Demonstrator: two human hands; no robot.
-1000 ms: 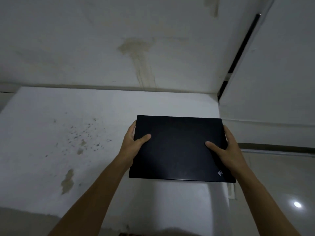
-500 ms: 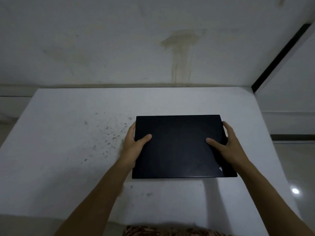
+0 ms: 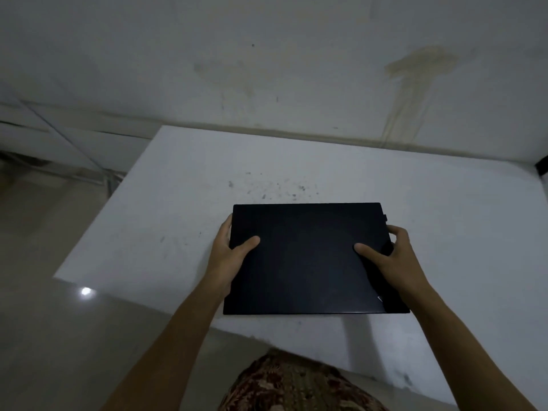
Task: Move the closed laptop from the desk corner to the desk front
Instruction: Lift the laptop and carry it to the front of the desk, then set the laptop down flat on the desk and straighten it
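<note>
Between your two hands sits the closed laptop (image 3: 308, 259), black and flat. Your left hand (image 3: 228, 256) grips its left edge, with the thumb on top of the lid and the other fingers curled down the side. Your right hand (image 3: 391, 259) grips the right edge the same way, thumb lying on the lid and fingers wrapped around the side. Both hands are closed on the laptop, about halfway along its sides.

The laptop's near edge is close to the front edge of the desk (image 3: 148, 232), just ahead of your wrists. You cannot tell for sure if it rests on the desk or floats a little above it.

It looks stiff and thin, so it will not bend in your grip. It is likely a bit heavy for its size, and it can break if it falls. The smooth lid may be slippery under your thumbs, so let the fingers on the sides do the holding. Two hands, one on each side, is a good hold. Keep it level and set it down softly.

Past your fingertips the desk top has small dark specks (image 3: 278, 188). Farther out stands a pale wall (image 3: 267, 69) with a brown stain (image 3: 415, 75). Below your arms you see patterned cloth (image 3: 290, 384) and a shiny floor (image 3: 59, 336).
</note>
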